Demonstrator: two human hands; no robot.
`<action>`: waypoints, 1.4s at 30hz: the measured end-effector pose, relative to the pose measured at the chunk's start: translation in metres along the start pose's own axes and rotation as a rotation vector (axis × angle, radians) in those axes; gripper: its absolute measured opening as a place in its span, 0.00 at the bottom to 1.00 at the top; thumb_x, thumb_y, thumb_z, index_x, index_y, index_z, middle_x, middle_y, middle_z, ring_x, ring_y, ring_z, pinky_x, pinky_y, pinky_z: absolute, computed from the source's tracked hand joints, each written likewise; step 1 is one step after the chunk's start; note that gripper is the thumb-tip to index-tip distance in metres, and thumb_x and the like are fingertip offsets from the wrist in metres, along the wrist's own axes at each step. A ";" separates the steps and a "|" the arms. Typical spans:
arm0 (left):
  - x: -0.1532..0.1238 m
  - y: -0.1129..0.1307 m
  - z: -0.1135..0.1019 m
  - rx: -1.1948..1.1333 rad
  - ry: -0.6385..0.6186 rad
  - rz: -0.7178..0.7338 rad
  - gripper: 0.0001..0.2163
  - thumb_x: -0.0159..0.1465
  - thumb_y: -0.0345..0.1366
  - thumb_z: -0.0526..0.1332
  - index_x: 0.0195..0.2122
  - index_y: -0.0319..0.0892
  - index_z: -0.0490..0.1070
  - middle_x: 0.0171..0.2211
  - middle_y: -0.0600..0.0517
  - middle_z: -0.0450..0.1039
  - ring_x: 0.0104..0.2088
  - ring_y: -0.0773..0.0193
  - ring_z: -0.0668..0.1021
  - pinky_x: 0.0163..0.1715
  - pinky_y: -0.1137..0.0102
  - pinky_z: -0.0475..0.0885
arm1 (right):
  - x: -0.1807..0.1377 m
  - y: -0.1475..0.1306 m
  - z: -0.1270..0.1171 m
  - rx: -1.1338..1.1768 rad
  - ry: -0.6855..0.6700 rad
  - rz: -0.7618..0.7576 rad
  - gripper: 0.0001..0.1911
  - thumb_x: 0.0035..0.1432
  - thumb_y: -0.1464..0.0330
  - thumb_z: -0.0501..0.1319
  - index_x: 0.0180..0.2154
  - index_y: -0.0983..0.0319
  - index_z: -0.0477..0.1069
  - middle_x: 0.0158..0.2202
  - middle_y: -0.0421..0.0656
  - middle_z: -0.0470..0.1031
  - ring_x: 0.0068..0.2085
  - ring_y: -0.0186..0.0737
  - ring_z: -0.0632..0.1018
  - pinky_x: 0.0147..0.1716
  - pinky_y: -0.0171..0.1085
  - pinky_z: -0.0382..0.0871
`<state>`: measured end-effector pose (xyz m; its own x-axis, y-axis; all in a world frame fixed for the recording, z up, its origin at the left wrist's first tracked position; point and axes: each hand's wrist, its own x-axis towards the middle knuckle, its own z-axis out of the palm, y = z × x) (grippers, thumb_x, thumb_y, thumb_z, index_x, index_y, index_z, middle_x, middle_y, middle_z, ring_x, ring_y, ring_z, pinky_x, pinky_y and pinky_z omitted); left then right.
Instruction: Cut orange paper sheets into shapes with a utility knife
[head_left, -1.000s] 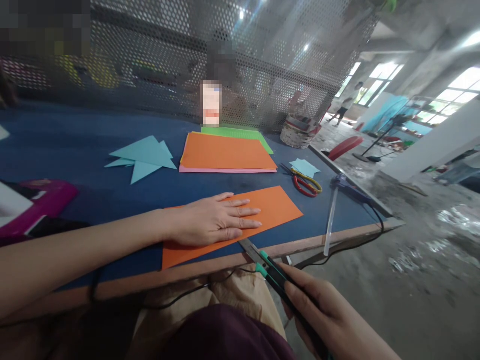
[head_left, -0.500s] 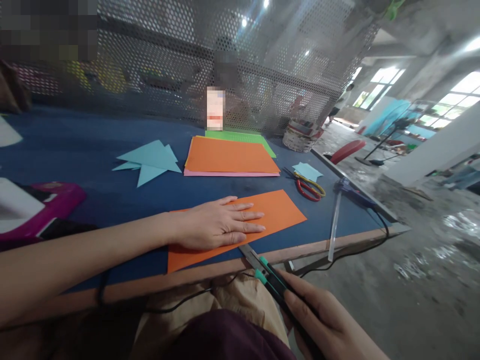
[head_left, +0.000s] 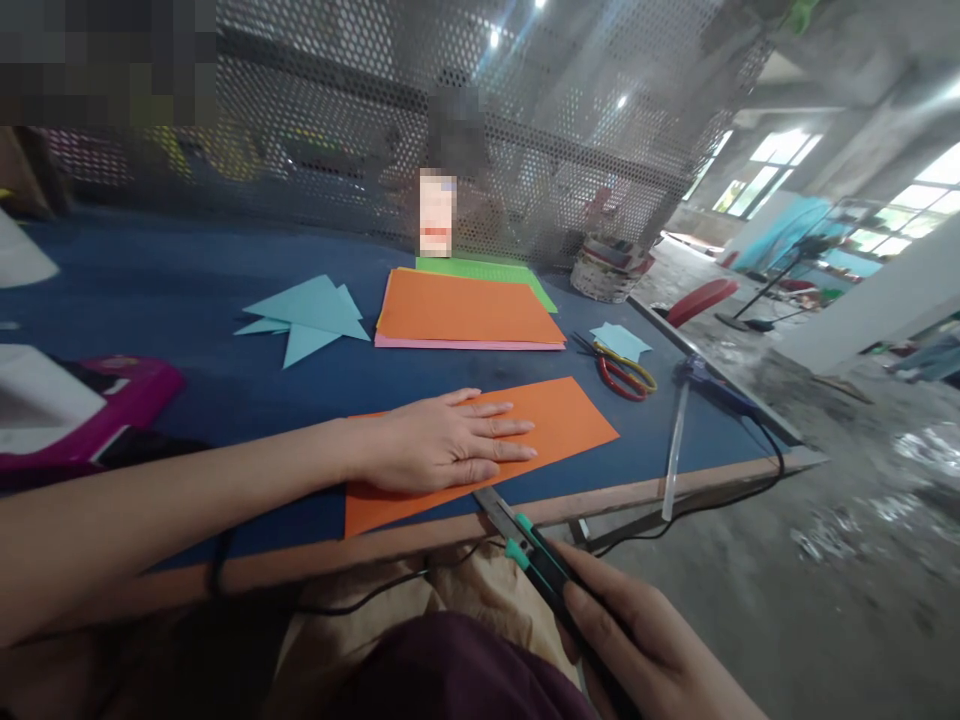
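Flat on a folded-looking sheet of orange paper [head_left: 566,415] lies my left hand [head_left: 442,440], fingers stretched out and pressing down. My right hand [head_left: 637,620] grips a utility knife [head_left: 544,560] with a black and green handle. Its blade points at the paper's near edge, by my left thumb; whether the tip touches the paper I cannot tell. Behind the sheet is a stack of coloured paper [head_left: 469,310], orange on top, with pink and green showing. Light blue pointed paper pieces [head_left: 311,315] lie left of the stack.
On the right are scissors [head_left: 626,378] with red and yellow handles, a small blue paper piece [head_left: 619,340] and a glue gun [head_left: 709,385] with its cord over the table edge. A purple object [head_left: 139,400] sits at left. Perforated metal [head_left: 337,120] backs the blue table [head_left: 150,290].
The view has shifted slightly. My left hand stays flat on the orange paper, and the knife blade has slid a little left along the paper's near edge.
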<state>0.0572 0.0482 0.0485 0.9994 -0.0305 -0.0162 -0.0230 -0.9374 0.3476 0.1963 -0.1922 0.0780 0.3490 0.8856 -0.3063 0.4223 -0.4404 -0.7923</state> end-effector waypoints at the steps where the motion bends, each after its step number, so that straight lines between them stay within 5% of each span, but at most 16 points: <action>1: 0.000 0.000 0.000 -0.001 0.001 0.001 0.21 0.72 0.49 0.39 0.66 0.65 0.44 0.69 0.67 0.39 0.69 0.62 0.44 0.66 0.55 0.36 | 0.001 -0.001 0.000 0.005 -0.006 -0.013 0.27 0.59 0.49 0.58 0.54 0.55 0.73 0.56 0.43 0.74 0.58 0.48 0.73 0.57 0.40 0.65; 42: -0.006 0.004 -0.001 0.008 0.015 0.012 0.21 0.73 0.48 0.40 0.66 0.59 0.49 0.69 0.63 0.42 0.69 0.61 0.46 0.66 0.56 0.36 | 0.004 -0.010 0.010 -0.016 -0.075 -0.151 0.24 0.62 0.50 0.55 0.53 0.54 0.73 0.51 0.42 0.78 0.52 0.46 0.77 0.52 0.39 0.71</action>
<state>0.0510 0.0448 0.0516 0.9993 -0.0362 0.0024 -0.0349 -0.9399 0.3397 0.1849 -0.1830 0.0798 0.2171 0.9502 -0.2235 0.4785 -0.3031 -0.8241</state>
